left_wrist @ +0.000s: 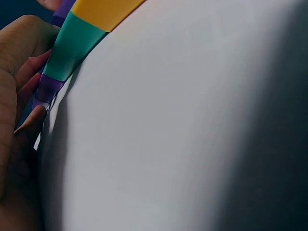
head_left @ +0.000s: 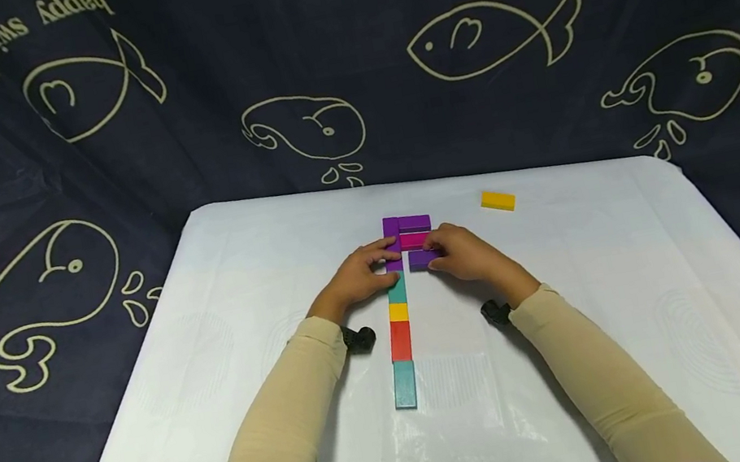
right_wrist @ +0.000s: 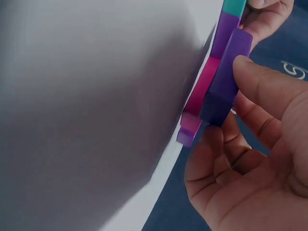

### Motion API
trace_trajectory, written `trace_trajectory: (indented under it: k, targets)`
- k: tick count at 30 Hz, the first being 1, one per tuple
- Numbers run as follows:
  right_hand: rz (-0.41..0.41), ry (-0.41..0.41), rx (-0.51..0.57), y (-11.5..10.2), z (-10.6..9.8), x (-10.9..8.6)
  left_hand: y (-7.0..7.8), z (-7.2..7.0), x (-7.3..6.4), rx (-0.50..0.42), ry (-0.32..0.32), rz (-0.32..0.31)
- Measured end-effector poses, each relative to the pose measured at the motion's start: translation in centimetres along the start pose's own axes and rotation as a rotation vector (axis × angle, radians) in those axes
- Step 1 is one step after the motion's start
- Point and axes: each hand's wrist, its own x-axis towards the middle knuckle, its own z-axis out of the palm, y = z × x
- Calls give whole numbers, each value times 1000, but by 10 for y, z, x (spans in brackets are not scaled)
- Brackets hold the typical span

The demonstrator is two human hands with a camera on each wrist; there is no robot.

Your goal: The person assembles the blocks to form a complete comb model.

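A column of coloured blocks runs down the white table in the head view. Its upper part is purple (head_left: 390, 226), followed by a teal block (head_left: 397, 290), a small yellow block (head_left: 398, 312), a red block (head_left: 400, 341) and a blue-green block (head_left: 404, 386). My left hand (head_left: 354, 277) rests at the column, its fingers on the purple part and its thumb by the teal block. On the other side, my right hand (head_left: 469, 253) pinches a purple block (right_wrist: 226, 79) between thumb and fingers. Just beyond it lies a pink block (head_left: 413, 241), then another purple block (head_left: 415, 223).
A loose yellow block (head_left: 497, 200) lies near the far edge of the table (head_left: 629, 350), right of the column. Behind the table hangs a dark cloth (head_left: 365, 33) printed with fish and whales. Small black devices (head_left: 359, 340) sit at both wrists.
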Motion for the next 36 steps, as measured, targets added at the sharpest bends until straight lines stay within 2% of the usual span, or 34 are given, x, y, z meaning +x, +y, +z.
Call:
trace_trajectory:
  k: [3,17,36]
  targets:
    - [22,-17,-17,-2,2,3,0,0,0,4,-1,-10]
    - [19,-29,-72,-3,11,10,0,1,0,4,-3,-9]
    - [27,-26,-69,-6,11,11,0,0,0,3,-5,-15]
